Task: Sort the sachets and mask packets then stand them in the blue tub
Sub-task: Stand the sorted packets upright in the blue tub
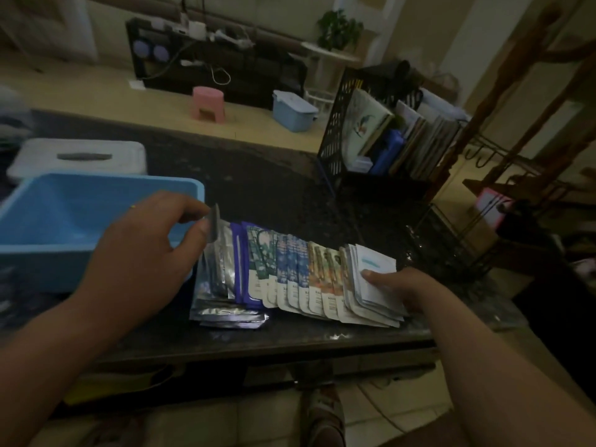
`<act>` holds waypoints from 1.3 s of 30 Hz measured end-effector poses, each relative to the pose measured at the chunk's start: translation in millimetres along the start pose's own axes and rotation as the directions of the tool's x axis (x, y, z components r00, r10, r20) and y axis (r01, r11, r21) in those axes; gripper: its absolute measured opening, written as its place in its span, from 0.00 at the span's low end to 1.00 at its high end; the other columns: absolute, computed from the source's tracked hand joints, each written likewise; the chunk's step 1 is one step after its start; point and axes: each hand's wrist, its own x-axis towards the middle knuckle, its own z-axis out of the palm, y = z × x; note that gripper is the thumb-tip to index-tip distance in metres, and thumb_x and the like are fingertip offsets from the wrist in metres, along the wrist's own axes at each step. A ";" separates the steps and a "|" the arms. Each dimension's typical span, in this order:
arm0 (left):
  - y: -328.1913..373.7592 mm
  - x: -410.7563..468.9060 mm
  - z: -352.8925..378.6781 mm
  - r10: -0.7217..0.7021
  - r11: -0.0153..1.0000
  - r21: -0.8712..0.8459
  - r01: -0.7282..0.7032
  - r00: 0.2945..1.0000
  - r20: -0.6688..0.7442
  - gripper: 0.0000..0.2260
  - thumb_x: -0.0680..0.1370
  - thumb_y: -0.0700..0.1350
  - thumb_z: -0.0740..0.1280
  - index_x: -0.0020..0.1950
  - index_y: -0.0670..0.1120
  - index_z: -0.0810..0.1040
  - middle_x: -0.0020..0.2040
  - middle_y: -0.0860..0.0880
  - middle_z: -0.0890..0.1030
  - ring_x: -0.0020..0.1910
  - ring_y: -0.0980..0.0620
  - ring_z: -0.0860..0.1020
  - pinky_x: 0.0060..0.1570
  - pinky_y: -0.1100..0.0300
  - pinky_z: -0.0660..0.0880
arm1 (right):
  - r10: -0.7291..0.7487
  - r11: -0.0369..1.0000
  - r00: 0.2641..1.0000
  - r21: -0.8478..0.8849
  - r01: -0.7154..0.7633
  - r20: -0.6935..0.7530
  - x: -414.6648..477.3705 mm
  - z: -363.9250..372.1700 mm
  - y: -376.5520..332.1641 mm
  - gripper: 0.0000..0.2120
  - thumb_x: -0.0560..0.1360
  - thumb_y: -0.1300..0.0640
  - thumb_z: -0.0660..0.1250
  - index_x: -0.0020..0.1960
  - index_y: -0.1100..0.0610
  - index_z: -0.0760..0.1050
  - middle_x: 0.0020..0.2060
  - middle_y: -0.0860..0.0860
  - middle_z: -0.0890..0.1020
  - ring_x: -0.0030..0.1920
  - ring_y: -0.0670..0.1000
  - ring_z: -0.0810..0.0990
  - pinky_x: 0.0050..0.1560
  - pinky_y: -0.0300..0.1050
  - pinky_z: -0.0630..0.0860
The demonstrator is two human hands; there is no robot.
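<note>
— What's holding what?

— A blue rectangular plastic tub (64, 221) sits at the left of the dark speckled stone counter (274, 201). What shows of its inside is plain blue wall and floor. A white lid (77, 156) with a slot handle lies flat just behind it. At the far right, a black mesh crate (335, 130) holds books and folders (419, 137) standing on edge.

— And the packets?

— On the counter, just right of the tub, as an overlapping row of sachets and mask packets (290, 272). They are grouped by colour: silver foil, purple, green-and-white, blue, orange, then white.

— The hands?

— One at each end. The left hand (142, 253), in front of the tub's right corner, pinches a silver foil sachet (213, 224) by its far end between thumb and forefinger. The right hand (396, 288) holds the white paper packets (380, 262), thumb flat on top. Its other fingers go round the pile's right edge, out of sight.

— Which way do they run?

— Each packet's long axis points away from the person, leaning slightly right, near ends toward the counter's front edge. The pinched sachet is tipped up, seen almost edge-on.
</note>
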 end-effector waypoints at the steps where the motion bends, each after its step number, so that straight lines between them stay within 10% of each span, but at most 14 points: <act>1: 0.9 0.0 -1.8 -0.001 1.000 -0.005 0.001 1.000 -0.006 0.06 0.81 0.46 0.69 0.57 0.48 0.82 0.52 0.52 0.81 0.52 0.51 0.78 0.52 0.50 0.74 | 0.002 0.999 1.000 0.035 -0.003 0.009 0.5 0.3 -0.2 0.49 0.67 0.38 0.82 0.77 0.62 0.68 0.76 0.61 0.71 0.71 0.65 0.74 0.58 0.58 0.74; 15: -61.5 -38.1 -50.6 -0.301 0.953 -0.069 0.294 0.935 -0.187 0.05 0.82 0.49 0.70 0.58 0.53 0.81 0.54 0.51 0.84 0.57 0.49 0.82 0.67 0.56 0.74 | -0.062 0.984 0.979 0.151 0.092 -0.194 2.5 -6.8 12.9 0.35 0.75 0.53 0.80 0.74 0.67 0.69 0.70 0.65 0.75 0.67 0.66 0.75 0.54 0.56 0.71; 18: -69.0 -27.7 -49.5 -0.358 0.933 -0.104 0.344 0.911 -0.203 0.10 0.81 0.57 0.67 0.60 0.58 0.80 0.55 0.53 0.85 0.57 0.49 0.83 0.60 0.37 0.80 | -0.063 0.981 0.968 0.163 0.104 -0.241 1.5 -4.8 16.1 0.31 0.76 0.56 0.78 0.72 0.68 0.72 0.67 0.65 0.77 0.59 0.64 0.78 0.57 0.58 0.75; 31: -54.0 11.5 -47.3 -0.341 0.934 -0.195 0.299 0.910 -0.237 0.05 0.83 0.47 0.69 0.58 0.51 0.81 0.49 0.53 0.84 0.50 0.52 0.81 0.55 0.49 0.77 | -0.063 0.960 0.919 0.229 0.162 -0.389 -1.4 -12.2 25.4 0.19 0.81 0.53 0.72 0.69 0.60 0.76 0.48 0.57 0.79 0.46 0.60 0.79 0.58 0.68 0.79; 39: -101.5 49.7 -78.9 -0.397 0.918 -0.138 0.372 0.870 -0.294 0.07 0.82 0.46 0.68 0.60 0.50 0.80 0.56 0.52 0.82 0.56 0.53 0.79 0.55 0.55 0.73 | -0.718 0.660 0.625 -0.015 0.751 -0.304 -132.1 0.1 -164.1 0.09 0.82 0.50 0.70 0.59 0.52 0.78 0.54 0.57 0.83 0.51 0.58 0.81 0.56 0.63 0.80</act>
